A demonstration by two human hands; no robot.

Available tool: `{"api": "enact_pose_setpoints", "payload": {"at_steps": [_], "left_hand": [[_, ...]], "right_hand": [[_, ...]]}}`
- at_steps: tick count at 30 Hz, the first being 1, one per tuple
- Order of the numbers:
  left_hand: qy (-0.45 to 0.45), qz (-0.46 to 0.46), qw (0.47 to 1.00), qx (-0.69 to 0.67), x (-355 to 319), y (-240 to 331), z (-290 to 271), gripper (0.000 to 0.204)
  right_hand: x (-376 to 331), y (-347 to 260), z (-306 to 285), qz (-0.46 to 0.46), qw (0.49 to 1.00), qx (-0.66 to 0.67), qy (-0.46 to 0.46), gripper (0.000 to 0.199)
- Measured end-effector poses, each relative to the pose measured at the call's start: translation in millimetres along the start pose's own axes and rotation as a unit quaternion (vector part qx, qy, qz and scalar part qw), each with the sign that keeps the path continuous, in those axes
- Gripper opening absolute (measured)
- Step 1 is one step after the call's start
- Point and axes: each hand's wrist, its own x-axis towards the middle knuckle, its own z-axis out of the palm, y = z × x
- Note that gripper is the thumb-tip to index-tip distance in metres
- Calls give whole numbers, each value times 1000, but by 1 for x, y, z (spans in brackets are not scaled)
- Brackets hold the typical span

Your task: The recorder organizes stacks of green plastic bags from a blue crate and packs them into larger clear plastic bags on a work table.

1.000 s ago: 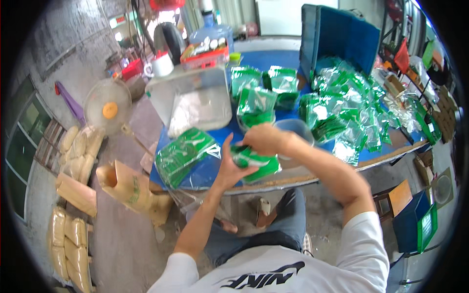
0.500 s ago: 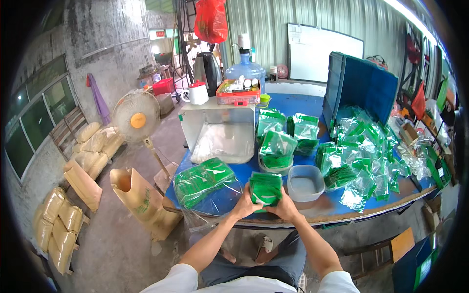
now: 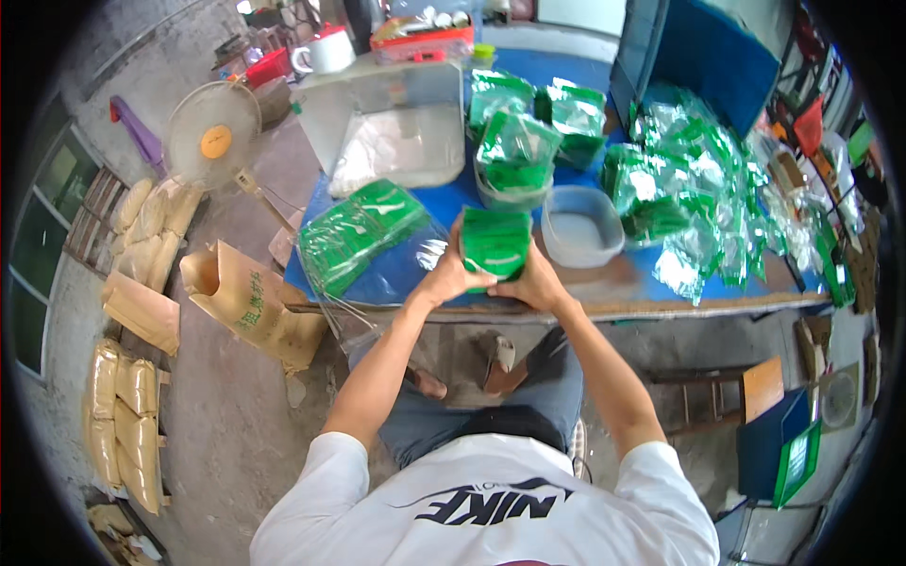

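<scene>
My left hand (image 3: 447,277) and my right hand (image 3: 540,281) are closed around opposite sides of a stack of green plastic pouches (image 3: 496,243). They hold it just above the near edge of the blue table (image 3: 429,281), with thumbs toward me. To the left lies a clear plastic bag (image 3: 363,231) with bundled green pouches inside. Behind the stack, a tub (image 3: 514,193) is filled with more pouches. A clear plastic container (image 3: 582,228) stands just right of my right hand. Upright bundles of pouches (image 3: 576,118) stand farther back.
A heap of loose green-and-clear pouches (image 3: 708,189) spreads on the right before a blue crate (image 3: 698,57). A translucent bin (image 3: 401,146) lies on its side at the back left. On the floor are a fan (image 3: 215,141), an open paper sack (image 3: 255,302) and stacked filled bags (image 3: 123,424).
The view has tilted downward, so the table sits higher in the picture and more of my shirt shows. Both hands still grip the pouch stack.
</scene>
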Motion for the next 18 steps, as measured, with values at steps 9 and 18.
{"api": "enact_pose_setpoints", "payload": {"at_steps": [9, 18], "left_hand": [[44, 66, 988, 132, -31, 0, 9, 77], [105, 212, 948, 213, -51, 98, 10, 65]], "right_hand": [[-24, 0, 0, 28, 998, -4, -65, 65], [-55, -44, -43, 269, 909, 310, -74, 60]]}}
